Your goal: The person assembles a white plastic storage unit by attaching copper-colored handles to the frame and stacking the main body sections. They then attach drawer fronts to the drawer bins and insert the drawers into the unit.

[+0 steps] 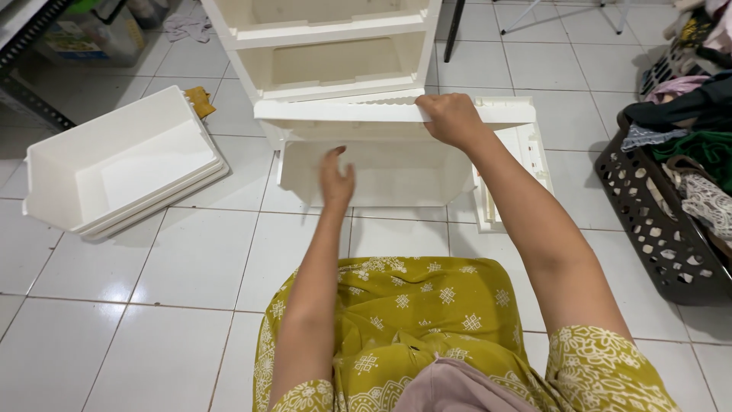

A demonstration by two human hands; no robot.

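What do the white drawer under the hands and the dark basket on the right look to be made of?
White drawer: probably moulded plastic, smooth and slightly glossy, with thin uniform walls. Dark basket: likely rigid plastic too, matte brown-black, with a regular pattern of punched holes.

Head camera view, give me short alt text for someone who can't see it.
A person's right hand grips the front rim of a white plastic drawer, left hand flat inside it. Emptied drawer cabinet behind, another drawer left, laundry basket right.
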